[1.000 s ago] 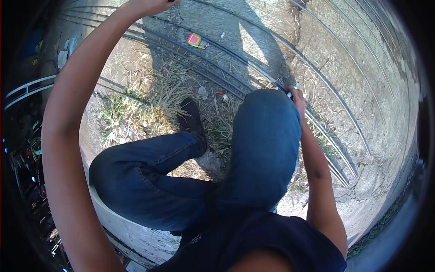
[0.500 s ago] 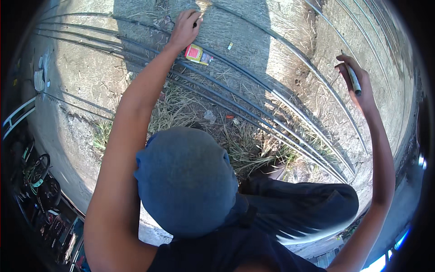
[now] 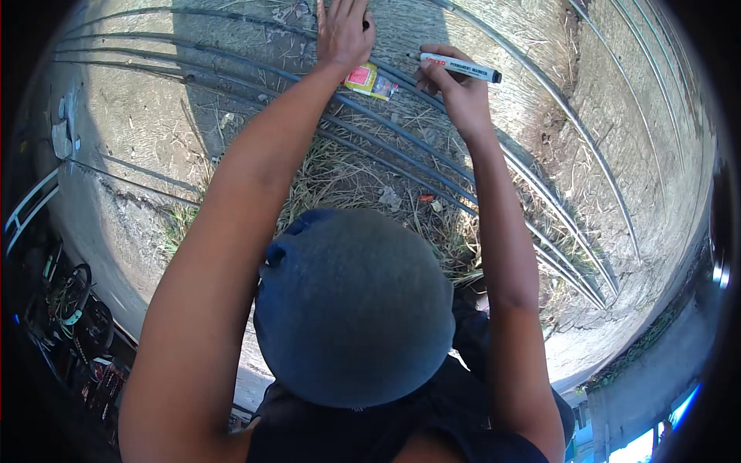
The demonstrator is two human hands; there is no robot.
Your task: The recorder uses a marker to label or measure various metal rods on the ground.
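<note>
My right hand (image 3: 463, 89) grips a white permanent marker (image 3: 467, 67) with a black end, its narrow dark tip pointing left toward my left hand. That left hand (image 3: 344, 38) reaches to the top edge, fingers stretched forward over the long metal rods (image 3: 432, 143). Between its thumb and forefinger shows a small dark round piece (image 3: 366, 25), like a marker cap; most of it is hidden. Just beside my left wrist, a yellow and red packet (image 3: 370, 82) lies across the rods.
Several more rods (image 3: 575, 116) curve along the concrete ground at the right. Dry grass (image 3: 340, 174) and litter lie under the near rods. A blue-grey head covering (image 3: 355, 309) fills the lower middle. Dark clutter with a bicycle-like wheel (image 3: 73, 293) stands at the lower left.
My right hand has swung in from the far right with the marker, stopping close to my left hand. My left hand has shifted slightly right and forward, its fingers now straighter.
</note>
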